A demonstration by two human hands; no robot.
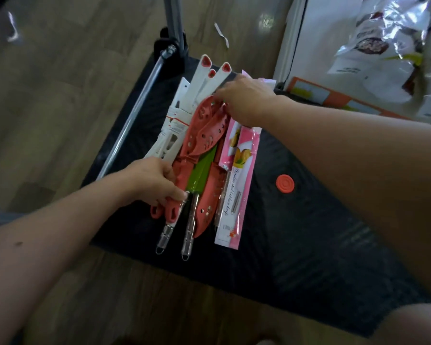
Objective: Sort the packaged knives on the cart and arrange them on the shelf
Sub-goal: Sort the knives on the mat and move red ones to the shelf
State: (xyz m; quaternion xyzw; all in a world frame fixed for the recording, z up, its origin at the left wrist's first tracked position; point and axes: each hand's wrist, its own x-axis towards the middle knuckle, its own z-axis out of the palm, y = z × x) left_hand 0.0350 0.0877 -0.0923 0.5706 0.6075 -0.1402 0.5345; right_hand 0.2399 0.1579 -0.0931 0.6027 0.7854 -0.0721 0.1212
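A pile of packaged knives lies on the black cart (296, 232). It holds white-handled knives (204, 80) at the far left, coral-red sheathed knives (204, 130) in the middle, a green-bladed knife (197, 170) and a pink packaged kitchen knife (237, 185) on the right. My left hand (157, 180) grips the coral handles at the near end of the pile. My right hand (244, 100) reaches over the far end, its fingers pinching the tips of the coral sheaths.
An orange round button (285, 185) sits on the cart deck. The cart's metal handle bar (135, 115) runs along the left. Plastic-wrapped bags (388, 38) and an orange-edged carton (334, 95) stand at the upper right. Wooden floor (47, 83) surrounds the cart.
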